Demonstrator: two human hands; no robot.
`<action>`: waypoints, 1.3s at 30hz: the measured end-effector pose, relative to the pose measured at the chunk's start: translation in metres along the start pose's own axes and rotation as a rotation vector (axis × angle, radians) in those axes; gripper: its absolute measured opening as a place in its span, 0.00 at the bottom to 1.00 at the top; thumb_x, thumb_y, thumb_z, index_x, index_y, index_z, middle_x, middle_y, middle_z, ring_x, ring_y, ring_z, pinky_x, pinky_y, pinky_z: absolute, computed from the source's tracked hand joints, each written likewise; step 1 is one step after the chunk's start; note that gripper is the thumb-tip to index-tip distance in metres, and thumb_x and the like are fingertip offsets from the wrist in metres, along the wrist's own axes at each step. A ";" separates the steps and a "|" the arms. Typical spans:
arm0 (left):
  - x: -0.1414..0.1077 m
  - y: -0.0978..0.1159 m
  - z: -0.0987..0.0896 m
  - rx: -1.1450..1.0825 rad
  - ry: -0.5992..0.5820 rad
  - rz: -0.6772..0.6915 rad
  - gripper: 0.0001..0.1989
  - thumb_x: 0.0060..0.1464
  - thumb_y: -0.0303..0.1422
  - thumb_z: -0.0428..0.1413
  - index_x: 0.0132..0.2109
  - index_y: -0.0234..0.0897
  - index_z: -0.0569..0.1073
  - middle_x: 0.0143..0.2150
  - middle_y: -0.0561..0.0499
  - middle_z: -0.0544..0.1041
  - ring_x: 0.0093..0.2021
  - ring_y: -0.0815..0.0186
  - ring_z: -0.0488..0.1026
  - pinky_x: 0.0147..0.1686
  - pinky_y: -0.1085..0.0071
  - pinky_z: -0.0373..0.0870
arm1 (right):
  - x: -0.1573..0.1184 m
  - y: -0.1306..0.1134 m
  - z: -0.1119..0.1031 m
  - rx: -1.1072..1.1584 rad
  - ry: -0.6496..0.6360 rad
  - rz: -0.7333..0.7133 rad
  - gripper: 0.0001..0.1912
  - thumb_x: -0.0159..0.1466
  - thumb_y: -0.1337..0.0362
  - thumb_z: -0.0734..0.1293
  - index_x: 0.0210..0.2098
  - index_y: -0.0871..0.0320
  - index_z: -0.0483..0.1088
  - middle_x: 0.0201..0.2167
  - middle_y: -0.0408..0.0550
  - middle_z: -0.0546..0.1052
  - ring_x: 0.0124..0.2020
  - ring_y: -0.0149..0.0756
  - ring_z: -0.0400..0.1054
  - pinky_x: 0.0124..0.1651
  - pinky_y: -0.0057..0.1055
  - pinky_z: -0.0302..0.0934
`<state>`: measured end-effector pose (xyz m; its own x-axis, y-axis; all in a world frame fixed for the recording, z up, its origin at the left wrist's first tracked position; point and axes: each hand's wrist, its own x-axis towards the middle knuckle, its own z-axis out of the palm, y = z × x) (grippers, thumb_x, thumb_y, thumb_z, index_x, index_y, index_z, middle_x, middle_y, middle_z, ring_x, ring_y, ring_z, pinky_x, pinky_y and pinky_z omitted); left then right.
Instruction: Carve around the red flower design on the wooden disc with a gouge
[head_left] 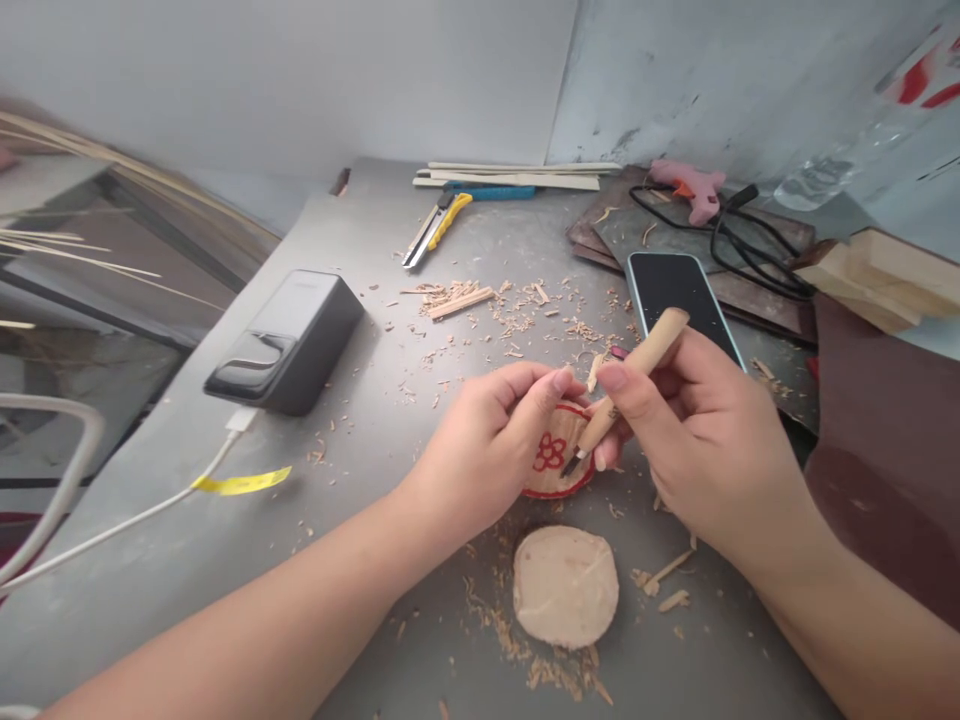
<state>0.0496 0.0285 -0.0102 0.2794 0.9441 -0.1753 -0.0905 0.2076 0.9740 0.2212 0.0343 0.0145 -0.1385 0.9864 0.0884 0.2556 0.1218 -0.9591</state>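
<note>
My left hand (499, 430) grips a round wood slice (561, 482) by its left and far edge. A red ring runs along the slice's border, and a red flower outline shows on its face, partly covered by my fingers. In my right hand (697, 430) is a wood carving chisel (636, 372) with a thick pale handle. Its dark metal tip points down onto the slice, just right of the flower. Nearer to me, a second, plain wood slice (566, 588) lies flat on the grey table among shavings.
Wood shavings (457, 298) are scattered across the table (360, 560). A yellow utility knife (442, 228), thin wooden strips (517, 176) and a pink glue gun (694, 188) lie at the back. A phone (679, 290) is by my right hand; a black device (289, 340) with a white cable stands left.
</note>
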 end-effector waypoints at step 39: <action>-0.001 0.001 -0.001 0.002 0.028 -0.042 0.19 0.70 0.47 0.53 0.43 0.35 0.78 0.37 0.47 0.80 0.37 0.63 0.75 0.39 0.68 0.71 | 0.006 0.003 -0.012 0.087 -0.125 0.162 0.14 0.64 0.49 0.77 0.33 0.50 0.74 0.26 0.41 0.82 0.21 0.35 0.77 0.24 0.28 0.75</action>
<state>0.0479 0.0284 -0.0094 0.2560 0.9414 -0.2198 -0.0775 0.2466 0.9660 0.2326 0.0418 0.0150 -0.2211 0.9704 -0.0974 0.2011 -0.0524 -0.9782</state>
